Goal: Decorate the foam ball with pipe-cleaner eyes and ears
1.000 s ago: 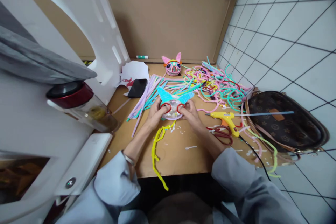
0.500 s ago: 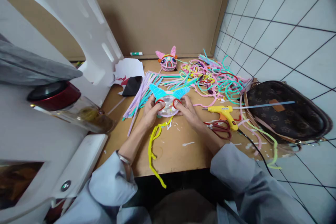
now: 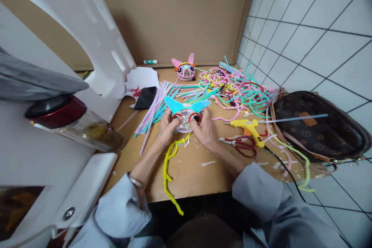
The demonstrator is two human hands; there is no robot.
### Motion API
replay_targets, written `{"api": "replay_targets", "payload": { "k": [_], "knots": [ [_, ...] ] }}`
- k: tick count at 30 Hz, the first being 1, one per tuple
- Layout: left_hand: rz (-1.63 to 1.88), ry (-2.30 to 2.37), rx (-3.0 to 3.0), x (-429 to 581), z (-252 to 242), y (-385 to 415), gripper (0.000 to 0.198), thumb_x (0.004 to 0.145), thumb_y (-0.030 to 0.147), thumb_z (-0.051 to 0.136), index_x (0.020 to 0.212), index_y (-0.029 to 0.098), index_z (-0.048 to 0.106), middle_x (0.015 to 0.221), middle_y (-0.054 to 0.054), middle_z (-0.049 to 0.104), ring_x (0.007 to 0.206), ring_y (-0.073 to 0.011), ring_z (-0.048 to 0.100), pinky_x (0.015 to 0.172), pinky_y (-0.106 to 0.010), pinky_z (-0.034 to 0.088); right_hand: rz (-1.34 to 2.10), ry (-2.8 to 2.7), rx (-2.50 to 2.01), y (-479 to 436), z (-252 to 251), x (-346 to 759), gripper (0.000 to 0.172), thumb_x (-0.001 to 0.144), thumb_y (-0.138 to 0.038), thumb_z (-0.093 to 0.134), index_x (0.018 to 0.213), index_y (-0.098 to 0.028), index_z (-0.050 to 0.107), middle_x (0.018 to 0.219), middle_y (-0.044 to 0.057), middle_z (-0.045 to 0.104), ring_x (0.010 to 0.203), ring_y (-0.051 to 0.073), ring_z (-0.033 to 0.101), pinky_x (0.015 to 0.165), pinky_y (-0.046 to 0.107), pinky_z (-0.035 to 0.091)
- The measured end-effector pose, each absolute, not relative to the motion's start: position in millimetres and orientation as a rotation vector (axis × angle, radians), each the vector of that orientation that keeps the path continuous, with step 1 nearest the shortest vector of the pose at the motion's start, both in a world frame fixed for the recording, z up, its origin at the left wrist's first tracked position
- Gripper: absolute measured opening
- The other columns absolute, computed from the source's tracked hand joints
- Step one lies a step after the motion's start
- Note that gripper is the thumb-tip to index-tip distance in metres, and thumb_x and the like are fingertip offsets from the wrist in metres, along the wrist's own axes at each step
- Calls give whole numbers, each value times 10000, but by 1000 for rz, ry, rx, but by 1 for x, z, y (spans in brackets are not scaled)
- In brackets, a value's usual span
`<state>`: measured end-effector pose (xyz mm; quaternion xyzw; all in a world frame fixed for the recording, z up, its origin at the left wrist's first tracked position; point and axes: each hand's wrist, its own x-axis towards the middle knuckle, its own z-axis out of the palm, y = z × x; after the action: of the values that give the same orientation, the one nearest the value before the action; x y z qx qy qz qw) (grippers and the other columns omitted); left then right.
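At right, a yellow plastic glue gun (image 3: 252, 126) is bearing a label (too small to read). At centre, the left hand (image 3: 167, 128) and right hand (image 3: 205, 128) are holding a round, clear, blue-eared face (image 3: 186, 125), its dark, red-ringed eyes (image 3: 196, 117) showing more than before. Lower centre, brown tabletop (image 3: 205, 180) is reaching its front edge beside a yellow fuzzy strand (image 3: 166, 170).

There are two eared figures (image 3: 185, 124) (image 3: 186, 73), one phone (image 3: 145, 98), one glue gun (image 3: 252, 128).

Head view looks forward, down over tabletop (image 3: 200, 178).
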<state>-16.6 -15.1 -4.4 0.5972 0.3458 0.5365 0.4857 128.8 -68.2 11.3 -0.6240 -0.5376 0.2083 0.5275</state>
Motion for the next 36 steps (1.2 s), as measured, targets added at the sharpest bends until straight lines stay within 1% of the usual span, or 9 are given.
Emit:
{"api": "replay_targets", "payload": {
  "k": [4, 10, 14, 17, 22, 27, 29, 34, 36],
  "knots": [
    [1269, 897, 1451, -17, -5, -19, 464, 709, 410, 776, 1093, 195, 627, 1033, -33, 680, 942, -229, 638, 881, -348, 495, 461, -1322, -1473, -70, 13, 126, 411, 759, -320, 568, 1134, -182, 474, 1113, 166, 650, 1113, 313, 641, 999, 478, 517],
    [1263, 996, 1459, -13, 5, -26, 649, 588, 499, 861, 1099, 198, 599, 1067, -51, 670, 986, -257, 639, 927, -382, 488, 437, -1309, -1439, -69, 8, 127, 493, 765, -311, 599, 1230, -181, 497, 1206, 175, 653, 1155, 315, 631, 1018, 495, 517],
    [1242, 1088, 1472, -13, 6, -25, 650, 569, 513, 864, 1066, 193, 592, 1042, -55, 660, 942, -255, 638, 898, -393, 497, 457, -1298, -1481, -68, 5, 128, 577, 782, -329, 606, 1319, -157, 490, 1260, 199, 642, 1215, 335, 618, 1056, 521, 496],
    [1255, 1101, 1492, -15, 2, -24, 657, 579, 490, 860, 1099, 197, 585, 1056, -61, 663, 980, -264, 643, 913, -394, 500, 451, -1296, -1498, -68, 3, 128, 610, 790, -334, 605, 1352, -131, 484, 1305, 223, 626, 1246, 342, 609, 1079, 531, 486],
    [1306, 1109, 1533, -13, 3, -24, 643, 599, 451, 840, 1126, 206, 564, 1067, -57, 663, 1027, -266, 643, 946, -393, 502, 456, -1328, -1438, -69, 0, 130, 584, 803, -349, 606, 1346, -166, 496, 1271, 179, 655, 1240, 323, 614, 1085, 527, 489],
    [1327, 1088, 1546, -9, 12, -27, 621, 576, 410, 805, 1098, 206, 537, 1101, -57, 655, 1021, -261, 640, 995, -410, 480, 528, -1312, -1468, -69, 1, 129, 714, 790, -377, 622, 1424, -109, 431, 1367, 230, 593, 1302, 339, 577, 1125, 512, 454],
    [1318, 1111, 1540, -8, 15, -28, 619, 567, 401, 798, 1090, 202, 534, 1098, -62, 654, 1019, -269, 638, 992, -420, 480, 568, -1313, -1466, -69, 3, 129, 694, 793, -368, 608, 1412, -105, 437, 1369, 229, 588, 1302, 333, 573, 1127, 503, 447],
    [1303, 1125, 1566, -10, 14, -27, 594, 595, 379, 799, 1100, 204, 539, 1049, -46, 656, 970, -256, 642, 934, -403, 506, 648, -1291, -1379, -72, 11, 130, 450, 846, -358, 527, 1265, -193, 515, 1266, 150, 649, 1207, 286, 611, 1074, 481, 474],
    [1306, 1117, 1573, -11, 13, -26, 600, 601, 381, 812, 1108, 210, 539, 1064, -45, 660, 982, -255, 644, 945, -399, 501, 675, -1279, -1356, -72, 13, 131, 407, 858, -369, 537, 1234, -215, 517, 1212, 122, 668, 1151, 266, 627, 1045, 457, 487]
  ]
}}
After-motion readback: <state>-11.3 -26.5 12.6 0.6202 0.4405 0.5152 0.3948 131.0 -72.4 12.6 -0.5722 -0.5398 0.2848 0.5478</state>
